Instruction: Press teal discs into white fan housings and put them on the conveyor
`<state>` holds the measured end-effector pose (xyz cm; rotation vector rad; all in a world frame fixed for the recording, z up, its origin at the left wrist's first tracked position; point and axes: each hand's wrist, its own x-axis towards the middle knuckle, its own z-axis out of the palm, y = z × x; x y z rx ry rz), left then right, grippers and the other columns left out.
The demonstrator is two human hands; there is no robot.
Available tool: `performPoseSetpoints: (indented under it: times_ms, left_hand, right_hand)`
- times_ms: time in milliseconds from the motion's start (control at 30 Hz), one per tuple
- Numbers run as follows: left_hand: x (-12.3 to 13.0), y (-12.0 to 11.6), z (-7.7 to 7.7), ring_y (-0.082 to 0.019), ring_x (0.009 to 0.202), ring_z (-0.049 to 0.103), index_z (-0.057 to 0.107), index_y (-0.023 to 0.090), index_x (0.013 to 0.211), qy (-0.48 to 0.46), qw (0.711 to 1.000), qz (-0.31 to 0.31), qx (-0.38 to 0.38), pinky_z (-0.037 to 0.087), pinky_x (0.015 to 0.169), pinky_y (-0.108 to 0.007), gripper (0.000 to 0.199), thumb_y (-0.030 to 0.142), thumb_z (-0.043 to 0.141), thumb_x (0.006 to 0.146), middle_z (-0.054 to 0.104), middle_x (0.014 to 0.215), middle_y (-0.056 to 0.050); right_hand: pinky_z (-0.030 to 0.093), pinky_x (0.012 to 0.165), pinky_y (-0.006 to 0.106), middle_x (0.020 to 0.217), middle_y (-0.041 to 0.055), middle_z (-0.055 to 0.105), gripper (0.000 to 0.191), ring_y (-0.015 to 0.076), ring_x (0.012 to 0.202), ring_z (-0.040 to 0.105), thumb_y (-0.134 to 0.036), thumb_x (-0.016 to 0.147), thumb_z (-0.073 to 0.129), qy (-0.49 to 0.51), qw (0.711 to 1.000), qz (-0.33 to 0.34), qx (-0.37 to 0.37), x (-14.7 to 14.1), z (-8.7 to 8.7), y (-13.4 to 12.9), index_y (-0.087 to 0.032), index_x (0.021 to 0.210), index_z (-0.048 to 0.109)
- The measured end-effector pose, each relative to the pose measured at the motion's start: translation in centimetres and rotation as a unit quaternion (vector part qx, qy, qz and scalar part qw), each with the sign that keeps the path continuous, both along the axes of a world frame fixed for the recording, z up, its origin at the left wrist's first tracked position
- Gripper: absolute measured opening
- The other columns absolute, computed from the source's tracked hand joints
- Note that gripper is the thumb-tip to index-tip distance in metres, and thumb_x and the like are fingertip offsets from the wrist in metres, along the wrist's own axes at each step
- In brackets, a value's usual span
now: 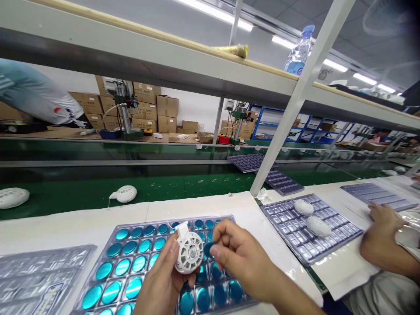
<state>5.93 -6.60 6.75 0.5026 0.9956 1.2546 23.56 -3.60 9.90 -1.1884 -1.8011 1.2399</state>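
Holding a perforated white plastic shell (190,253) in the left hand (160,280), the person keeps it raised above a tray of teal discs (113,236) on the tabletop (98,223). The left fingers (173,256) are closed around the shell's edge, leaving its round face turned toward the camera, with a square centre showing. Its white tab (183,228) points up and slightly left, so the shell's longest line runs nearly upright, from the tab to the opposite rim. The right hand (243,262) is just beside the shell, its thumb and forefinger closed on a teal disc (209,249). A hold on the rim seems best here, keeping the open face unblocked, while gripping the disc by its edge should keep its surface clean. To the right, a second tray (311,229) carries two white shells, and a co-worker's hand (382,236) lies near it. Two more shells sit on the green conveyor belt (164,190) beyond.
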Motion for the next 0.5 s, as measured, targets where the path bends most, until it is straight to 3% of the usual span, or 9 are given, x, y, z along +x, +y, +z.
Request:
performPoseSetpoints:
  times_ms: [100,267,400,500]
  left_hand:
    - [0.3,-0.2,-0.1,-0.018,0.071,0.055,0.051,0.023,0.135,0.000,1.000,0.005,-0.003,0.048,0.057,-0.028,0.070,0.056,0.072,0.077,0.066,0.100,-0.005]
    - [0.2,-0.6,-0.6,-0.020,0.078,0.057,0.043,0.025,0.143,-0.003,0.999,-0.013,-0.033,0.050,0.065,-0.033,0.082,0.060,0.073,0.075,0.064,0.115,-0.008]
    - [0.1,-1.0,-0.8,-0.020,0.077,0.056,0.044,0.023,0.143,-0.001,0.999,-0.012,-0.032,0.048,0.062,-0.031,0.082,0.059,0.073,0.075,0.066,0.103,-0.007]
    - [0.3,-1.3,-0.5,-0.019,0.070,0.056,0.045,0.020,0.143,0.029,1.000,-0.004,-0.009,0.048,0.060,-0.030,0.085,0.058,0.075,0.073,0.066,0.089,-0.004]
  right_hand:
    - [0.042,0.058,0.023,0.066,-0.0040,0.058,0.005,0.0141,0.062,0.056,-0.025,0.086,0.058,0.040,0.999,0.007,0.016,-1.4,0.7,-2.4,-0.023,0.088,0.055]
    - [0.044,0.058,0.023,0.070,-0.0007,0.066,0.006,0.0158,0.064,0.064,-0.024,0.088,0.055,-0.008,0.995,-0.020,0.097,-2.4,0.0,-2.5,-0.022,0.083,0.057]
    - [0.041,0.059,0.024,0.070,-0.0010,0.063,0.005,0.0151,0.064,0.059,-0.023,0.087,0.056,-0.032,0.989,-0.044,0.140,-2.1,-0.8,-2.4,-0.022,0.082,0.058]
    - [0.037,0.056,0.024,0.064,-0.0041,0.055,0.004,0.0135,0.058,0.053,-0.024,0.085,0.058,-0.028,0.994,-0.045,0.093,-2.0,-1.1,-2.6,-0.022,0.089,0.057]
